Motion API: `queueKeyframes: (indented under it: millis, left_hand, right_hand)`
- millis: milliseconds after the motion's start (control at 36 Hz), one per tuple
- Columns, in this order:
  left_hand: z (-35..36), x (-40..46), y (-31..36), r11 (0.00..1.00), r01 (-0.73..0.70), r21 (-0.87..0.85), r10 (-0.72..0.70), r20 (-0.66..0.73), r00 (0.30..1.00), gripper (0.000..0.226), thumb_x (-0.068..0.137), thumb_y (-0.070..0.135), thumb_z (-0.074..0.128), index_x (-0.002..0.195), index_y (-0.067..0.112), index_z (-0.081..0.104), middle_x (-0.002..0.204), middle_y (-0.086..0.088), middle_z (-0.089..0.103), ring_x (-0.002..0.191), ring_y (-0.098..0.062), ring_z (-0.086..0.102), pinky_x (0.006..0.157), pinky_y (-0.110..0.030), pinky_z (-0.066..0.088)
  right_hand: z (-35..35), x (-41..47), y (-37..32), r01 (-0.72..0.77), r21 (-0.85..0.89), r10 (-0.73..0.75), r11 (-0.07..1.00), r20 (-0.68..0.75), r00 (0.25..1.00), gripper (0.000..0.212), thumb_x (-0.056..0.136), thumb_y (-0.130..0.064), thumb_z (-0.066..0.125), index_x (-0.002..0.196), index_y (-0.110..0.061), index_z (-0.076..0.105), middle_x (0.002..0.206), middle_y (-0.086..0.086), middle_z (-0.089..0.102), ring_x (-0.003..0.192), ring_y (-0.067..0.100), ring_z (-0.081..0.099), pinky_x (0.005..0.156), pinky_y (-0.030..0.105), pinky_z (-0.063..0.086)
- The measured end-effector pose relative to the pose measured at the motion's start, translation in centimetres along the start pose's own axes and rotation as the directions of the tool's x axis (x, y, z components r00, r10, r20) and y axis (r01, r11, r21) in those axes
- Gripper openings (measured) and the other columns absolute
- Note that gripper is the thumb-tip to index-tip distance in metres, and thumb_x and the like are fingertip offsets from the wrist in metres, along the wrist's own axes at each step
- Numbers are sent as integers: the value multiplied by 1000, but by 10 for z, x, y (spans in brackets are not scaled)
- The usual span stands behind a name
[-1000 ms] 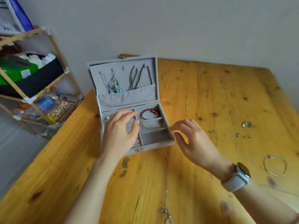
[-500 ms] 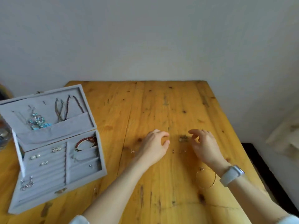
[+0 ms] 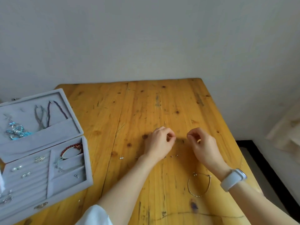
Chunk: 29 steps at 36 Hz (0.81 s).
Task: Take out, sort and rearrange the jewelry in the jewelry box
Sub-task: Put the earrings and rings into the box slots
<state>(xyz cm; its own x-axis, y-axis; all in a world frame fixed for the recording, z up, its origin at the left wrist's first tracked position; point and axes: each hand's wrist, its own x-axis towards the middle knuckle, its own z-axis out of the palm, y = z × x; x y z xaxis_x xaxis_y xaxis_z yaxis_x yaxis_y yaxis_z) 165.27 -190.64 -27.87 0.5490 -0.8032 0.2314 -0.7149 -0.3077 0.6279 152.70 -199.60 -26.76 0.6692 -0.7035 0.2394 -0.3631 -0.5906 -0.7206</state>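
Nearest the near edge of the wooden surface (image 3: 162,184), toward its right side, a thin bangle (image 3: 199,184) lies flat, just beside the right wrist with its white watch (image 3: 233,179). At the left edge, the grey jewelry box (image 3: 40,189) stands open, lid upright. Its tray holds small earrings (image 3: 39,159) in the ring rolls and a red bead bracelet (image 3: 72,149) in the rear right compartment. Necklaces (image 3: 47,116) hang in the lid. Small studs (image 3: 173,156) lie loose at mid-surface, between the forearms. Beyond them, the left hand (image 3: 159,143) and right hand (image 3: 203,143) face each other, fingers pinched closed. Whether either pinch holds anything cannot be told.
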Motion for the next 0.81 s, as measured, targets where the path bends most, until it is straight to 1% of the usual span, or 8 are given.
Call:
queueKeyframes:
  millis: [111, 250, 361, 556, 611, 667, 750, 806]
  left_hand:
    - [-25, -18, 4, 916, 133, -378, -193, -125, 973, 2, 85, 15, 62, 83, 16, 62, 82, 4, 66, 79, -10, 61, 73, -22, 49]
    - [-78, -64, -10, 790, 122, -600, -305, -213, 928, 13, 86, 5, 59, 82, 17, 56, 80, 1, 69, 77, -8, 64, 72, -20, 48]
    - [-124, -112, -34, 813, 164, -558, -325, -202, 924, 20, 90, 7, 55, 101, 24, 58, 79, 4, 70, 69, 3, 57, 66, -10, 42]
    - [-192, -200, -82, 798, 236, -554, -422, -236, 875, 22, 89, -2, 54, 84, 17, 64, 78, 8, 72, 80, 0, 67, 71, -9, 46]
    - [-205, -221, -96, 796, 260, -547, -455, -257, 852, 19, 89, -2, 53, 85, 14, 62, 78, 8, 72, 81, -1, 67, 71, -9, 47]
    - [-215, -239, -109, 799, 287, -529, -479, -269, 836, 17, 89, -2, 53, 84, 12, 61, 78, 8, 73, 81, -2, 67, 72, -9, 47]
    - [-228, -258, -122, 806, 335, -488, -483, -214, 849, 19, 85, -2, 58, 79, 15, 64, 77, 12, 73, 79, 1, 66, 73, -9, 46]
    - [-237, -264, -129, 840, 369, -398, -450, -130, 883, 26, 81, -2, 64, 73, 23, 67, 78, 12, 72, 78, 1, 64, 75, -12, 46]
  right_hand:
    - [-2, -9, -20, 22, 49, -18, 999, -68, 997, 7, 88, -7, 57, 86, -14, 57, 82, -2, 59, 79, 15, 55, 71, 24, 40]
    - [16, -26, -61, 119, 64, -119, 991, -11, 993, 6, 87, -7, 58, 90, -12, 60, 81, -4, 59, 74, 9, 53, 64, 13, 36]
    - [40, -49, -103, 201, 107, -215, 974, 142, 966, 10, 86, -10, 61, 92, -15, 68, 78, -11, 61, 70, -1, 55, 64, 11, 38]
    - [93, -86, -170, 296, 220, -354, 930, 312, 882, 9, 86, -10, 61, 87, -17, 66, 70, -11, 64, 76, -2, 58, 65, 6, 39]
    - [108, -92, -185, 309, 224, -372, 924, 346, 861, 9, 86, -9, 60, 86, -17, 64, 71, -10, 65, 73, -1, 59, 64, 9, 39]
    - [123, -99, -196, 330, 209, -388, 921, 395, 833, 11, 86, -10, 59, 84, -20, 62, 76, -5, 68, 73, 6, 62, 69, 22, 45]
    - [142, -109, -211, 405, 168, -429, 899, 523, 736, 13, 87, -16, 56, 84, -27, 60, 84, -5, 69, 85, 16, 63, 78, 37, 48]
    - [149, -112, -221, 493, 149, -460, 857, 651, 603, 11, 87, -18, 58, 88, -25, 65, 89, -7, 66, 86, 8, 57, 81, 27, 45]
